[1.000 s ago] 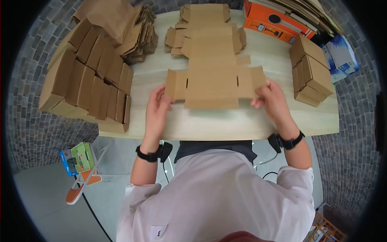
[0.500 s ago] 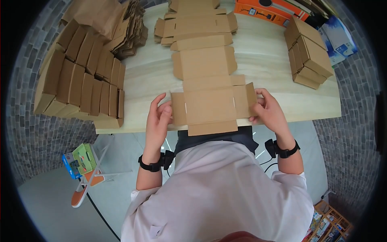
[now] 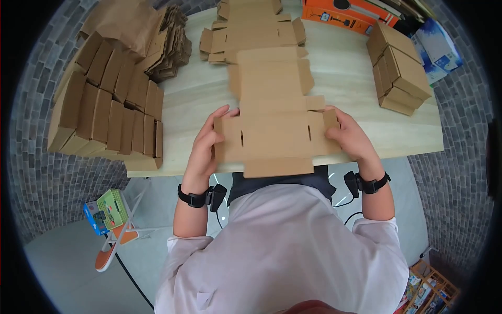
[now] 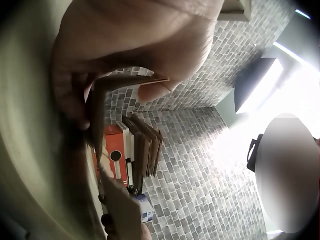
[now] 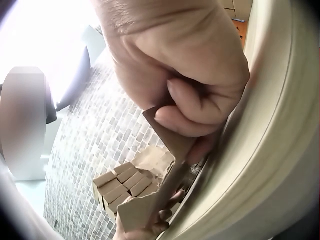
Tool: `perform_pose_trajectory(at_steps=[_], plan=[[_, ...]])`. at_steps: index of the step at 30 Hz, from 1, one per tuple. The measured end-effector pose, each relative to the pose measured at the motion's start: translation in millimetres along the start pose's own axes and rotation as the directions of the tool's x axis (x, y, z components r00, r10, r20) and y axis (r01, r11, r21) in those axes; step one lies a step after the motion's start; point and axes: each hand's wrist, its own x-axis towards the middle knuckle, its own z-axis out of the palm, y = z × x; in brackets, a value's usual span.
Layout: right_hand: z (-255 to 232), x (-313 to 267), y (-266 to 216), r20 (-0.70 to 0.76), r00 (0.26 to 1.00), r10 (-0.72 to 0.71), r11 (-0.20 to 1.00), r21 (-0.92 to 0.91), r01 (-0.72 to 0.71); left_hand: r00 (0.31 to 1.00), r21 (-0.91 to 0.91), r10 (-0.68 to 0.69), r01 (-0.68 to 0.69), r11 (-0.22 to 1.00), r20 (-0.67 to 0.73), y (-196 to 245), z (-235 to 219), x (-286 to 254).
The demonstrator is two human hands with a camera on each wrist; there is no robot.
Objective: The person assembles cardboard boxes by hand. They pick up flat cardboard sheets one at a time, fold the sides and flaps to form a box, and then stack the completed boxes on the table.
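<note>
An unfolded cardboard box blank (image 3: pixel 274 133), with two narrow slots and side flaps, spans both hands over the table's front edge. My left hand (image 3: pixel 205 144) holds its left flap (image 3: pixel 227 138), thumb near the flap's edge and fingers partly hidden behind it. In the left wrist view the flap (image 4: pixel 117 82) stands bent up between thumb and fingers. On the other side, my right hand (image 3: pixel 356 137) grips the right flap (image 3: pixel 325 125). The right wrist view shows curled fingers of that hand (image 5: pixel 185 65) around the folded-up flap (image 5: pixel 170 132).
More flat blanks (image 3: pixel 251 34) lie stacked beyond this one. Folded boxes (image 3: pixel 112 112) stand in rows at left, beside a pile of flattened cardboard (image 3: pixel 167 47) and a brown paper bag (image 3: pixel 120 23). At right are a few boxes (image 3: pixel 402 73), a blue-white package (image 3: pixel 439 49) and an orange box (image 3: pixel 340 15).
The blank has come toward the body, off the stacked blanks, and now appears slightly raised. Both hands have come back with it, and the left hand now reaches further around its flap.
</note>
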Motion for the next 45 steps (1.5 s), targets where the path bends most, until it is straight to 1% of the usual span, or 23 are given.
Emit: perform_pose_trajectory(at_steps=[2,5,7,8,11,13,17,20,21,23,24,25,26,29,30,32,33,35,36,38,39,41,45], plan=[[0.1,0.6,3.8,0.046,0.998,-0.036,0.987,0.157,0.028,0.998,-0.077,0.015,-0.010,0.997,0.058,-5.4,-2.3,-0.2],[3.5,0.0,0.2,0.100,0.995,0.000,0.988,0.157,-0.015,1.000,-0.183,0.001,0.002,0.983,0.018,-11.3,2.0,0.5],[9.4,-1.2,-8.2,0.104,0.995,0.001,0.987,0.159,-0.018,0.991,-0.172,0.099,-0.113,0.979,-0.086,-14.0,10.2,1.6],[11.6,-1.3,-10.6,0.107,0.994,0.001,0.987,0.161,-0.018,0.991,-0.171,0.098,-0.112,0.979,-0.086,-14.5,13.7,0.3],[11.9,-0.1,-8.3,0.091,0.995,0.040,0.990,0.129,-0.052,0.980,-0.064,0.185,-0.189,0.980,-0.068,-19.0,19.6,-3.1],[12.3,0.3,-8.4,0.074,0.996,0.044,0.992,0.117,-0.053,0.942,0.252,0.311,-0.273,0.929,-0.126,-28.7,16.1,-2.4],[17.9,-4.1,-24.7,0.011,1.000,-0.018,0.991,0.129,0.016,0.933,0.317,0.311,-0.244,0.916,-0.180,-36.4,11.7,-1.8],[18.6,-5.8,-22.5,-0.024,0.999,0.032,0.991,0.128,-0.028,0.908,0.381,0.368,-0.275,0.883,-0.199,-43.7,7.0,0.2],[18.9,-5.7,-21.0,-0.025,0.999,0.032,0.991,0.129,-0.029,0.912,0.440,0.352,-0.233,0.867,-0.212,-42.8,9.3,-0.7],[19.8,-5.7,-16.3,-0.107,0.991,0.078,0.997,-0.017,-0.080,0.916,0.497,0.334,-0.187,0.847,-0.223,-37.2,16.5,-3.0],[21.1,-5.7,-14.1,-0.108,0.991,0.080,0.997,-0.015,-0.082,0.915,0.602,0.354,-0.173,0.780,-0.195,-31.3,21.9,-5.1],[23.2,-5.4,-12.2,-0.092,0.996,0.001,1.000,0.015,0.001,0.914,0.697,0.371,-0.158,0.700,-0.166,-28.3,24.4,-6.3],[25.5,-5.4,-11.5,-0.078,0.994,-0.079,0.996,0.046,0.083,0.842,0.804,0.533,-0.377,0.460,0.090,-25.7,20.9,0.4],[34.0,-11.4,-19.0,-0.121,0.988,-0.094,0.996,-0.007,0.094,0.859,0.853,0.491,-0.360,0.376,0.146,-18.8,26.3,0.9],[34.1,-13.7,-23.8,-0.121,0.988,-0.094,0.996,-0.006,0.094,0.859,0.854,0.490,-0.360,0.376,0.147,-19.2,24.9,1.2],[33.6,-18.6,-32.1,-0.122,0.992,-0.044,0.996,-0.085,0.034,0.888,0.750,0.456,-0.345,0.565,0.065,-20.8,20.9,2.2],[35.9,-19.7,-30.8,-0.125,0.991,-0.043,0.996,-0.083,0.033,0.888,0.750,0.454,-0.346,0.564,0.068,-22.2,21.2,0.8],[43.2,-20.5,-25.3,-0.145,0.989,-0.044,0.981,-0.195,0.015,0.957,0.557,0.220,-0.079,0.827,-0.191,-24.6,22.4,-5.6],[48.6,-20.2,-23.1,-0.146,0.988,-0.043,0.981,-0.194,0.014,0.986,0.482,0.090,-0.012,0.876,-0.139,-15.8,27.6,-7.5],[59.7,-18.8,-20.1,-0.217,0.941,-0.258,0.941,-0.275,0.195,0.985,0.425,0.136,-0.079,0.902,-0.105,-22.2,31.0,-7.1],[62.5,-18.2,-19.9,-0.217,0.942,-0.257,0.942,-0.275,0.194,0.980,0.364,0.185,-0.146,0.920,-0.076,-25.0,32.8,-7.2],[65.9,-17.2,-19.5,-0.226,0.953,-0.201,0.919,-0.381,0.103,0.977,0.346,0.200,-0.163,0.924,-0.076,-24.3,36.3,-9.4],[65.8,-15.7,-17.8,-0.242,0.956,-0.163,0.922,-0.381,0.061,0.980,0.321,0.192,-0.168,0.932,-0.046,-24.6,36.6,-15.7]])
